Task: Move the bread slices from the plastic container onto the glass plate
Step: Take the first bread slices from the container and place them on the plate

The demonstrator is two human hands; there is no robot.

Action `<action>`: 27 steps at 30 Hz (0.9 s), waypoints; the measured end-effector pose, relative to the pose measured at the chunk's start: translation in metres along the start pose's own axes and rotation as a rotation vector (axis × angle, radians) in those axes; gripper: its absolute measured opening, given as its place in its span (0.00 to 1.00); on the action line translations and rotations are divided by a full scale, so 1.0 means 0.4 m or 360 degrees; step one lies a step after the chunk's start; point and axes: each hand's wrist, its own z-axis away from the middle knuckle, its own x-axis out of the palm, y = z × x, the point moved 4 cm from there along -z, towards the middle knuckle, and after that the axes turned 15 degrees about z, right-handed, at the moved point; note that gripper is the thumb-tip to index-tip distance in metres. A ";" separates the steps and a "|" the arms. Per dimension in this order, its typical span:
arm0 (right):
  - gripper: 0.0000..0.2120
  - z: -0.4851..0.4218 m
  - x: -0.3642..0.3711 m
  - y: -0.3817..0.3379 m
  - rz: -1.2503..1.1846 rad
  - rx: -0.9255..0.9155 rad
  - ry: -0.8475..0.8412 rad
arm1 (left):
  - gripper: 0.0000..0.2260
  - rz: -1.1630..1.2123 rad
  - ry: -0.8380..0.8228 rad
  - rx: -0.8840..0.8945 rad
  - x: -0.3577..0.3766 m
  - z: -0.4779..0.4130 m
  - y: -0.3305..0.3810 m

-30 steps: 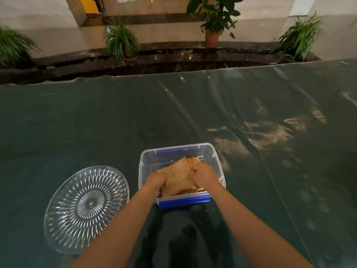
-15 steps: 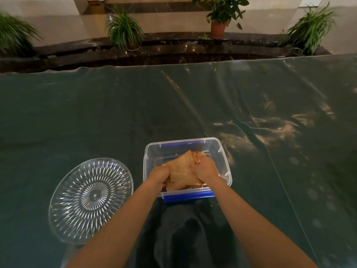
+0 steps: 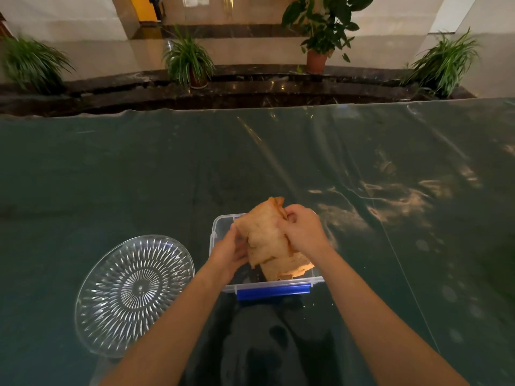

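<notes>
A stack of toasted bread slices (image 3: 267, 240) is held between both hands, tilted and raised above the clear plastic container (image 3: 223, 286) with blue clips. My left hand (image 3: 230, 254) grips the stack's left side. My right hand (image 3: 302, 232) grips its right side from above. The lowest slices hang just over the container's near right corner. A patterned glass plate (image 3: 133, 293) lies to the left of the container, nothing on it. The container's floor is mostly hidden behind the bread and hands.
The table (image 3: 139, 176) is covered by a dark green cloth under a shiny transparent sheet. Beyond its far edge are a dark stone ledge (image 3: 250, 90) and several potted plants (image 3: 320, 32).
Both hands have lifted the bread stack up out of the container, where it lay low inside a second ago. The stack now tilts upward, its top past the container's far rim.
</notes>
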 end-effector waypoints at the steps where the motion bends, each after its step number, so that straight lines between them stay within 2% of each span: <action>1: 0.09 0.004 -0.018 -0.013 -0.0080 -0.0002 -0.0007 | 0.21 0.0096 -0.0122 -0.0007 0.014 0.006 0.004; 3: 0.11 0.012 -0.044 -0.033 -0.0266 0.0018 -0.0037 | 0.23 0.0259 -0.0291 0.0020 0.039 0.023 0.019; 4: 0.12 0.017 -0.052 -0.040 -0.0331 0.0023 -0.0054 | 0.21 0.0294 -0.0290 0.0070 0.045 0.033 0.032; 8: 0.17 0.029 -0.053 -0.061 -0.0404 0.0009 -0.0064 | 0.17 0.0190 -0.0146 0.0320 0.027 0.072 0.090; 13: 0.18 0.048 0.012 -0.154 -0.0381 -0.0194 -0.0093 | 0.14 0.0091 0.0025 0.0591 -0.079 0.141 0.162; 19: 0.14 0.081 0.190 -0.288 -0.0327 -0.0299 -0.0274 | 0.15 -0.0080 0.0402 0.0748 -0.285 0.213 0.248; 22: 0.12 0.100 0.318 -0.328 -0.0258 -0.0252 -0.0380 | 0.17 -0.0286 0.0665 0.0755 -0.402 0.223 0.269; 27: 0.04 0.129 0.523 -0.366 -0.0187 -0.0106 -0.0453 | 0.19 -0.0540 0.0892 0.0713 -0.574 0.206 0.264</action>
